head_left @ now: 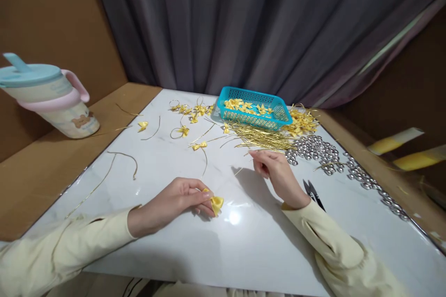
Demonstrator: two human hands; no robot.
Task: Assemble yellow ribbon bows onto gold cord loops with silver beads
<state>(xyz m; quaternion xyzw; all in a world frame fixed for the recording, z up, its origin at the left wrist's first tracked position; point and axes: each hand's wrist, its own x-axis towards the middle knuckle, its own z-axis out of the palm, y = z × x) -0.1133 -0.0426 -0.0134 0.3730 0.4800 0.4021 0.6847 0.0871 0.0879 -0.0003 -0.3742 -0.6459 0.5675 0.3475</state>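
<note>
My left hand [184, 200] pinches a yellow ribbon bow [216, 204] between thumb and fingers, low over the white tabletop [195, 250]. Further right and higher up, my right hand [273, 171] has thumb and forefinger pressed together at the near edge of a pile of gold wire ties [261, 137]. A thin gold strand [246, 153] shows at its fingertips. Beyond my left hand lies a bow with a gold tie [200, 146]. Black snips [313, 193] rest beside my right wrist, partly hidden by the sleeve.
A blue basket [258, 123] holds yellow bows. More bows [301, 120] are heaped to its right, near many silver rings [315, 147]. Several bows with ties [188, 111] lie left of the basket. A lidded cup [66, 106] stands far left.
</note>
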